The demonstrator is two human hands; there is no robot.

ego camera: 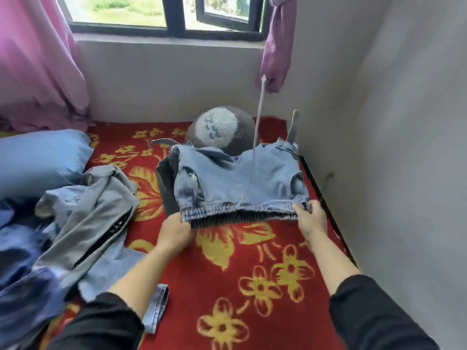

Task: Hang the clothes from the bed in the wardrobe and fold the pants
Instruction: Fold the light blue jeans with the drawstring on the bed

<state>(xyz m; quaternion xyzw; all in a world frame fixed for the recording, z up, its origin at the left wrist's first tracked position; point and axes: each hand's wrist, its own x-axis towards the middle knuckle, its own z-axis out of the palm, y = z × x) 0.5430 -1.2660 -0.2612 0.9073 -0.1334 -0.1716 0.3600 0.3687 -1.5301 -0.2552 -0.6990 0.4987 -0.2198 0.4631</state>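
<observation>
Pants (240, 183) of pale blue denim lie folded in a squat block at the centre of the frame, slightly right, on the red blanket (252, 286) with yellow flowers that covers the bed and fills the lower half. A grey wall (379, 122) runs down the right side, just beside the pants. A pink curtain (35, 59) hangs in the upper left beside the window (174, 16). A loose pile of clothes (83, 218), grey and blue, sprawls across the lower left, and a blue pillow (38, 157) lies above it at the left edge. A knotted purple curtain (280, 41) hangs in the upper right. A grey and white plush ball (222, 127) sits just behind the pants. A dark garment (165, 183) shows under their left side. The left hand (174, 233) grips the left end of the elastic waistband at the near edge, fingers curled under it, and the right hand (309, 221) pinches the right end. A thin pale strap (260, 114) rises from the pants' middle toward the purple curtain.
</observation>
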